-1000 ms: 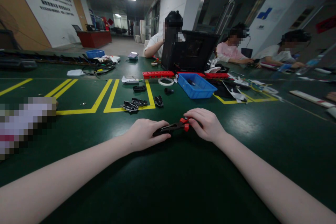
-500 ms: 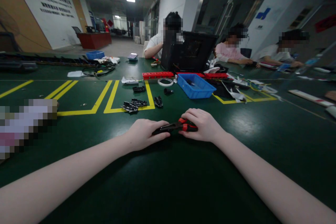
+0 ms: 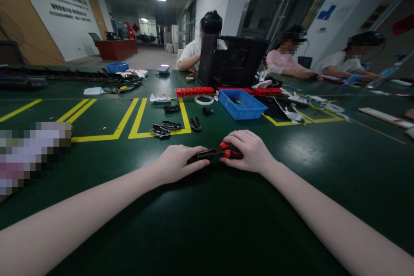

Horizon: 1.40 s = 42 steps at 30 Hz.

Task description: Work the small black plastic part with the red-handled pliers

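My right hand [image 3: 248, 152] is closed around the red-and-black handles of a pair of pliers [image 3: 230, 154]. The dark jaws point left and meet a black plastic part [image 3: 198, 155], which my left hand [image 3: 174, 164] pinches between thumb and fingers. Whether the jaws bite on the part, I cannot tell. Both hands are low over the green table in front of me. Beyond them, several similar black parts [image 3: 171, 125] lie around a yellow-taped box, and a short black cylinder [image 3: 207, 111] lies to their right.
A blue bin [image 3: 249, 110] with a dark item inside stands beyond my right hand. Behind it are red strips [image 3: 194, 92], a white ring [image 3: 204, 100] and a large black case [image 3: 236, 62]. A pixelated block [image 3: 35, 151] lies at left. Several people sit across the table.
The camera view has shifted slightly. My right hand has risen a touch with the pliers, and the jaws show a little more clearly. Both hands keep their holds.
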{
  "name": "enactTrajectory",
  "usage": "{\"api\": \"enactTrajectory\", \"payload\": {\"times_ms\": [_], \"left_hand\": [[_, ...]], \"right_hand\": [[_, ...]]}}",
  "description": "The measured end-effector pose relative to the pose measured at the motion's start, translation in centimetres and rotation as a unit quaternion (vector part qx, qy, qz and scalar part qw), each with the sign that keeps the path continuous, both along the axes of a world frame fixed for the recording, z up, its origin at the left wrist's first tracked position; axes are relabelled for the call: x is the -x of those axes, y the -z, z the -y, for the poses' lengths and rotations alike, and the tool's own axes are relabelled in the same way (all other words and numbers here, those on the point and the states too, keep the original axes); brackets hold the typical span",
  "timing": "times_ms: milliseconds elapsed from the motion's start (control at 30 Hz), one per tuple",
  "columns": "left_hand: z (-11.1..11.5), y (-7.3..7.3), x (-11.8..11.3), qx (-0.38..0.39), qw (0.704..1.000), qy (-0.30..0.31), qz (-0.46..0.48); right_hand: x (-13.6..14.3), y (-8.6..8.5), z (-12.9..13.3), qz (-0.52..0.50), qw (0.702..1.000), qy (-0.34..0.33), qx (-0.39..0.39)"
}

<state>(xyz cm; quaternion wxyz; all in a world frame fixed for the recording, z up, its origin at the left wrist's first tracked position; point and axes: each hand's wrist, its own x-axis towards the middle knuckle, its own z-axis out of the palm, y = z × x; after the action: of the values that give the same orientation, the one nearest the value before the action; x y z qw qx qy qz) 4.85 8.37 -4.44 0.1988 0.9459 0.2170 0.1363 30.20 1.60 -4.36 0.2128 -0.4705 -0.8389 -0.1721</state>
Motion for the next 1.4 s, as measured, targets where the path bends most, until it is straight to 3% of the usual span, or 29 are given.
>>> {"api": "enactTrajectory", "payload": {"times_ms": [300,700,1400], "left_hand": [[0.03,0.31,0.12,0.014,0.998,0.057,0.030],[-0.65,0.26,-0.24,0.080,0.996,0.034,0.016],[-0.11,-0.06,-0.16,0.047,0.998,0.036,-0.004]], "right_hand": [[0.12,-0.04,0.12,0.012,1.000,0.014,0.007],[-0.04,0.29,0.09,0.022,1.000,0.007,0.013],[0.35,0.42,0.00,-0.008,1.000,-0.005,0.017]]}}
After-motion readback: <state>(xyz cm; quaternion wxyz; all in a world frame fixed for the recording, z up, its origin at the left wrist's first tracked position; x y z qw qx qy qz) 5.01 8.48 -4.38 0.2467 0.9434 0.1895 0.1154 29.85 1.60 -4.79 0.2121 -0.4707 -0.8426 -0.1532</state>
